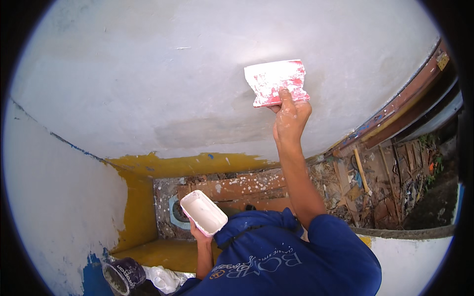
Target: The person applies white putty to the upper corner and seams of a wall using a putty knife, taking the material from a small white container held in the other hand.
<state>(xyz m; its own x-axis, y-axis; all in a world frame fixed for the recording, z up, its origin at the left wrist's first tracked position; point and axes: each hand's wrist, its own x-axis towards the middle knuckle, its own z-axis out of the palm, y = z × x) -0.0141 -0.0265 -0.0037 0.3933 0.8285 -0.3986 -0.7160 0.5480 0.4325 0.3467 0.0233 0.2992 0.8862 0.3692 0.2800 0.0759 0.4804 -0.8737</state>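
Pale wall (138,74), red spreader (274,80) raised before it.
Worker's right hand (292,118) grip clamped on white-smeared spreader; left hand (200,233) clamped around white tub (213,204) below. Steady, even pressure at a shallow angle would suit; wall contact unclear.

Bright, diffuse light; faint sheen on the wall (266,44); scraper (274,79) nearly washed out; curved edges fade to black corners.

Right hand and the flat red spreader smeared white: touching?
Touching. The head view shows the right hand holding the flat red spreader smeared white, thumb lying across its near edge.
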